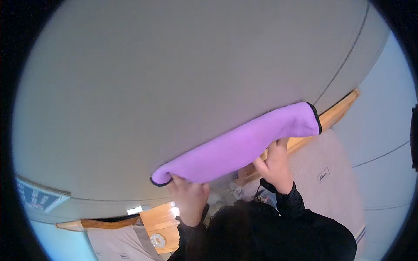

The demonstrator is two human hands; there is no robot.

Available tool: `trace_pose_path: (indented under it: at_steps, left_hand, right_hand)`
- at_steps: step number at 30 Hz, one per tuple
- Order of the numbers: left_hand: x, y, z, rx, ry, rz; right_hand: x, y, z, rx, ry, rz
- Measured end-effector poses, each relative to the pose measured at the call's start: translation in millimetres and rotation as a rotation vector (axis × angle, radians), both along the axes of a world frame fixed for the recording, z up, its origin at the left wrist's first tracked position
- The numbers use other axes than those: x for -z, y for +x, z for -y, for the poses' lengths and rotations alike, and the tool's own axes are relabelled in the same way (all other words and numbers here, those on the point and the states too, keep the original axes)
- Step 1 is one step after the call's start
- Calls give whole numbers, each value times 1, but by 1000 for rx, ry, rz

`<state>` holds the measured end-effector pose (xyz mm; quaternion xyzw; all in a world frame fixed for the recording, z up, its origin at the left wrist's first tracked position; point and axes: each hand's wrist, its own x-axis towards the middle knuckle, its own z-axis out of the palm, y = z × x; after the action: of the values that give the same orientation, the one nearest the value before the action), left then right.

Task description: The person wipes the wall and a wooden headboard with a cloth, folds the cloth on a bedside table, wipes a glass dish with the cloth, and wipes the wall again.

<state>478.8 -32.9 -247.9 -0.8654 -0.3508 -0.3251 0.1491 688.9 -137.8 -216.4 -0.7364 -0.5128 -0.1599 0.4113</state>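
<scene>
A purple cloth (235, 143) with black edging is stretched lengthwise against a broad grey wall (174, 78), its right end higher than its left. My left hand (189, 200) is closed on the cloth's lower edge near the left end, slightly blurred. Farther right, my right hand (278, 167) grips the same lower edge, with the thumb visible below the cloth and the fingertips hidden behind it. Both arms are in black sleeves.
To the right is a bed (320, 169) with a pale cover and a wooden headboard (335, 114). Another bed (113, 241) stands at lower left, beside a wooden cabinet (163, 219) bearing a white round object (158, 240). A framed panel (39, 195) hangs at far left.
</scene>
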Motion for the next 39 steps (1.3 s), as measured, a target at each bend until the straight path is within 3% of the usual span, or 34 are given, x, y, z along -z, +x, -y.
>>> trace_pose_path:
  at_steps: [2,5,8,11,12,15,20,23,25,27,30,37,39]
  left_hand:
    - [-19,-16,8,-43,-88,116]
    - [8,-83,-4,-152,-114,190]
    - [25,-113,-15,-206,-189,182]
    - [59,-136,-20,-257,-301,237]
    - [64,-140,-21,-267,-345,254]
    - [73,-140,-16,-253,-341,293]
    - [57,-121,-4,-227,-441,336]
    - [60,-105,-1,-139,-479,373]
    - [58,-88,3,-91,-534,339]
    - [57,-63,7,-54,-406,272]
    - [62,-31,14,6,-523,154]
    - [89,63,8,283,-99,-40]
    - [92,86,11,312,-46,-127]
  right_hand:
    - [-22,-19,0,-82,-18,-27]
    - [-14,-79,-22,-302,-436,-217]
    - [-6,-108,-45,-473,-193,-72]
    - [16,-125,-62,-550,-244,146]
    - [25,-130,-66,-595,-229,-20]
    - [33,-132,-69,-576,-102,175]
    - [30,-119,-64,-554,7,193]
    - [34,-103,-48,-523,40,-164]
    - [67,-91,-41,-534,36,-724]
    - [78,-60,-32,-337,-140,-172]
    - [69,-29,-6,-75,-252,-82]
    - [118,60,21,251,-299,-272]
    - [141,76,23,320,-218,-158]
